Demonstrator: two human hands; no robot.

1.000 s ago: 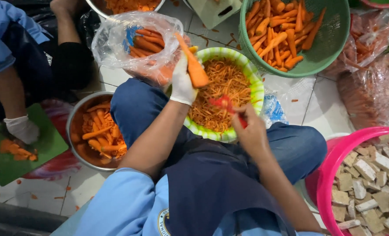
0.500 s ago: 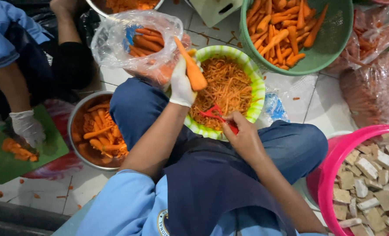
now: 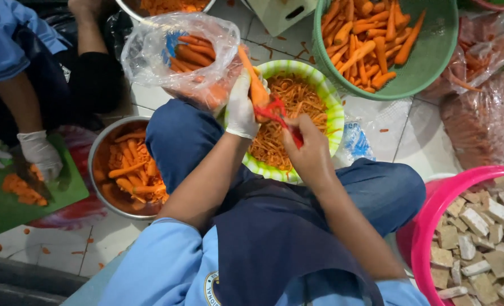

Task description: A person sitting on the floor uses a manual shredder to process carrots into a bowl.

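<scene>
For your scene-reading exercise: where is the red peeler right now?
In the head view, the red peeler sits centre-top in the right hand, pressed against the carrot held by the gloved left hand, above the green-rimmed bowl.

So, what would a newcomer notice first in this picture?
At centre, the gloved left hand holds a carrot while the bare right hand works a red peeler over a green-rimmed bowl of orange shreds. A green basket of carrots sits upper right, a pink tub of pale cubes lower right.
</scene>
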